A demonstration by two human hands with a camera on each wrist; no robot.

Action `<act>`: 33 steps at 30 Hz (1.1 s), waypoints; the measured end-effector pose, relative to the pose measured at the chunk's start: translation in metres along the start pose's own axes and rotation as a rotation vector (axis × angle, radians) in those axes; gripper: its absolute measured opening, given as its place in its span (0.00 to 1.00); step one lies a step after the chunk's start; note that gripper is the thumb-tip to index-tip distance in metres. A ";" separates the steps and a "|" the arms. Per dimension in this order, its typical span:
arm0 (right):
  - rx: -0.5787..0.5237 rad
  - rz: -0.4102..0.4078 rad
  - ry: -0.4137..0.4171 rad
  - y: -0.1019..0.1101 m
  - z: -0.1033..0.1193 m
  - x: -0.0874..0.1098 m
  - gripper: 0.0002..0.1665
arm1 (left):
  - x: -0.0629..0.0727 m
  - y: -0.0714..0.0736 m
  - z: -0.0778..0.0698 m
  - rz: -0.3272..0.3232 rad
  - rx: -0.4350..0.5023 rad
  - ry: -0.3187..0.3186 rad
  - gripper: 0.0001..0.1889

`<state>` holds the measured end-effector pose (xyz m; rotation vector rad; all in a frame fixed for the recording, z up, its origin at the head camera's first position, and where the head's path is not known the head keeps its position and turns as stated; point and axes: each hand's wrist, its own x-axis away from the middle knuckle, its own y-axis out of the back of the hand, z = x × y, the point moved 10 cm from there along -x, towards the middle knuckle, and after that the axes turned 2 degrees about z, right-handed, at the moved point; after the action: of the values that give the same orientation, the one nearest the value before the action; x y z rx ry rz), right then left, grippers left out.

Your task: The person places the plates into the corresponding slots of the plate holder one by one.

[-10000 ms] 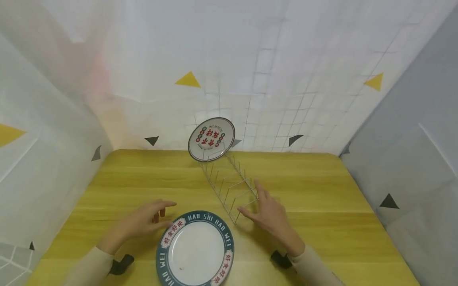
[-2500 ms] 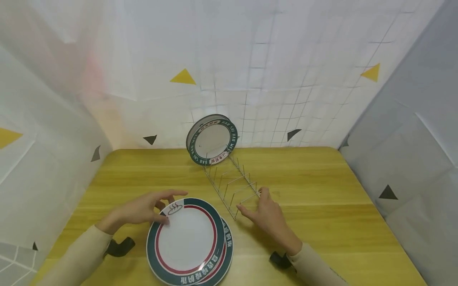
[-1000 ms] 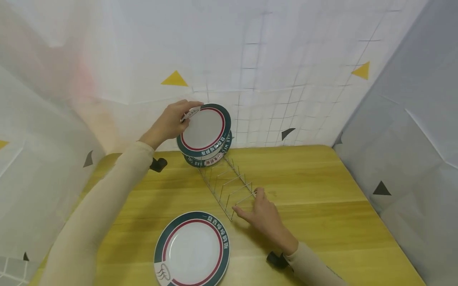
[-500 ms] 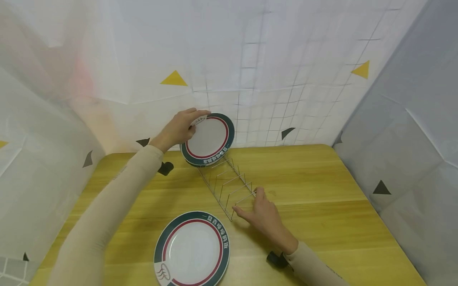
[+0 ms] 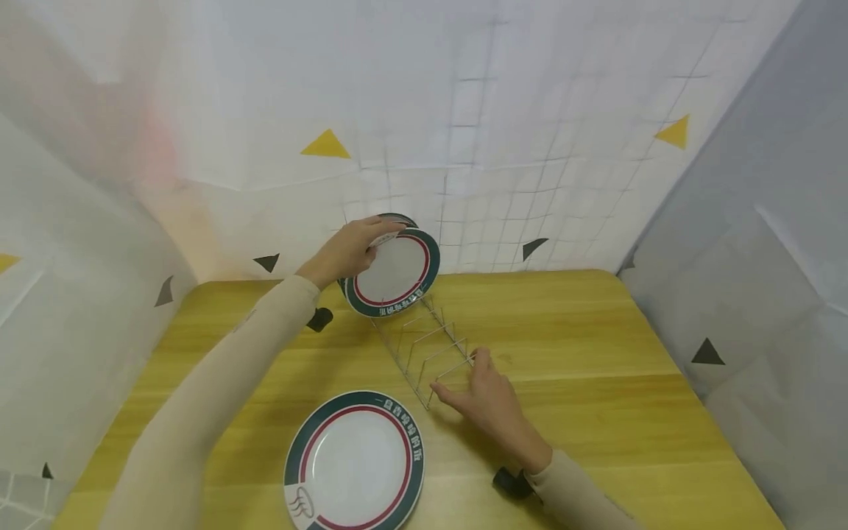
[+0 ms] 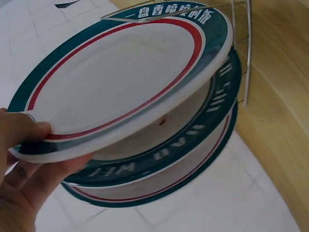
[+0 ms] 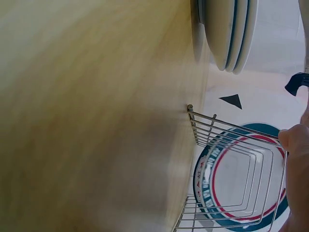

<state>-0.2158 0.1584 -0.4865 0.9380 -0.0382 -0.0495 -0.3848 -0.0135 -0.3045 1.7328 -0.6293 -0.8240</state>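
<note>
My left hand (image 5: 347,254) pinches the rim of a white plate (image 5: 397,272) with a dark green border and a red ring, thumb on the front face and fingers behind. That plate leans at the far end of a wire plate rack (image 5: 433,346), its lower edge among the wires. Behind it in the left wrist view stand a green-bordered lettered plate (image 6: 169,150) and another plate (image 6: 154,195) further back. My right hand (image 5: 497,408) holds the near end of the rack, thumb against the end wire in the right wrist view.
A stack of plates (image 5: 354,464) lies on the wooden table (image 5: 563,412) in front of the rack; several edges show in the right wrist view. White sheets with yellow and black triangles wall the table at the back and both sides.
The left hand has lifted a plate off the near stack, carried it forward to the rack's far end and lowered it in front of the standing plates. The right hand has stayed on the rack.
</note>
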 end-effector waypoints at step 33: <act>-0.003 -0.004 0.027 0.004 0.006 0.005 0.55 | -0.005 -0.019 0.014 0.279 -0.022 0.126 0.39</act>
<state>-0.2113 0.1554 -0.4793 0.9353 -0.0114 -0.0412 -0.3981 -0.0122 -0.3243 1.6175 -0.7528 -0.5210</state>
